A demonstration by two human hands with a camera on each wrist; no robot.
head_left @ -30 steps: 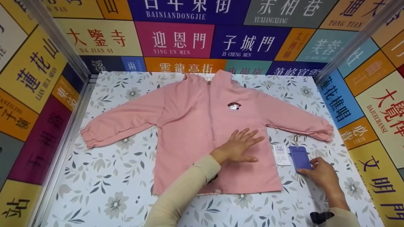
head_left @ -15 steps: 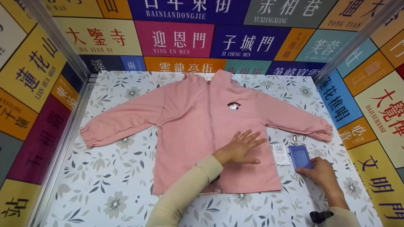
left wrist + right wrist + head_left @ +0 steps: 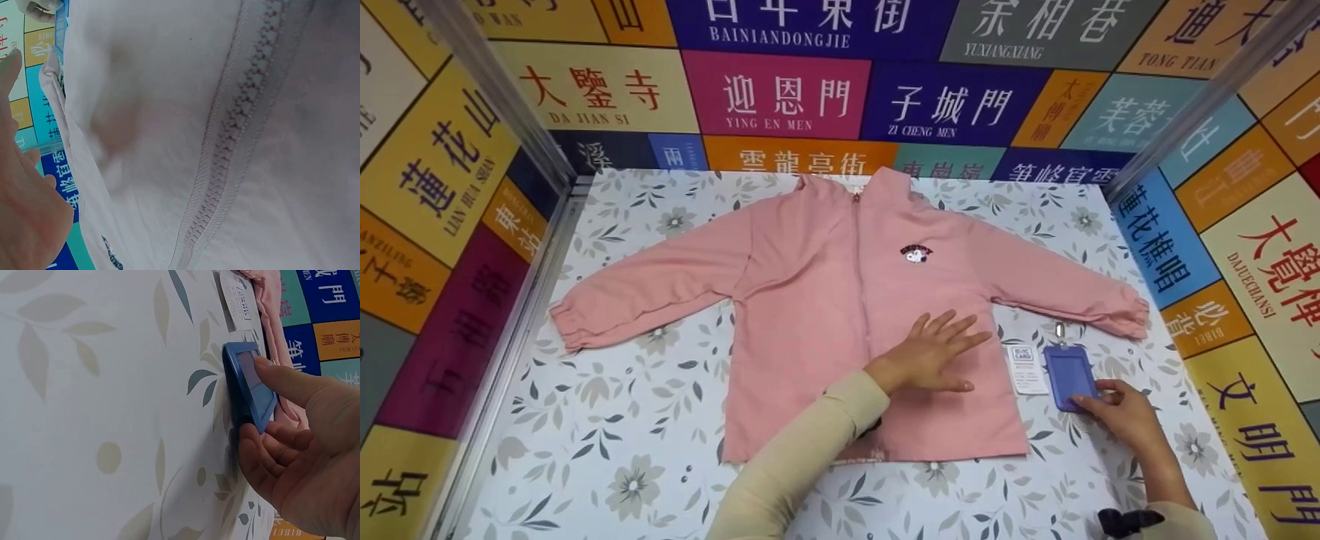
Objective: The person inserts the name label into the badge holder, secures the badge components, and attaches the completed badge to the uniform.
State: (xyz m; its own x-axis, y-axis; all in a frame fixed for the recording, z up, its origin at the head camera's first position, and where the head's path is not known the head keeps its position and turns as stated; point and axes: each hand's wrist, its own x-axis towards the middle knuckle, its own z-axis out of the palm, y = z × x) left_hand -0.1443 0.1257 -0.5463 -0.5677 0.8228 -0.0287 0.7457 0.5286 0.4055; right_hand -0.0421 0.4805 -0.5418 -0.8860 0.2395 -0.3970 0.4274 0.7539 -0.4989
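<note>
A pink zip jacket (image 3: 802, 360) lies spread out with both sleeves stretched sideways. Over its lower right front, my left hand (image 3: 930, 352) has its fingers straight and spread, holding nothing. In the left wrist view the jacket's zipper (image 3: 225, 140) runs past the hand. To the right of the jacket, my right hand (image 3: 1121, 412) pinches the lower right edge of a blue badge holder (image 3: 1067, 375) with a metal clip (image 3: 1060, 330) at its top. The right wrist view shows my thumb (image 3: 287, 379) on the holder's front and fingers behind it.
A small white printed card (image 3: 1027, 370) lies between the jacket's hem side and the badge holder. The flower-patterned tabletop (image 3: 630, 420) is bounded by colourful panels with lettering (image 3: 780, 94) at the back and both sides. A metal frame post (image 3: 510, 90) stands at the back left.
My right thumb has shifted further onto the badge holder's face, and the holder has moved slightly left. The left hand stays over the jacket, nearly still.
</note>
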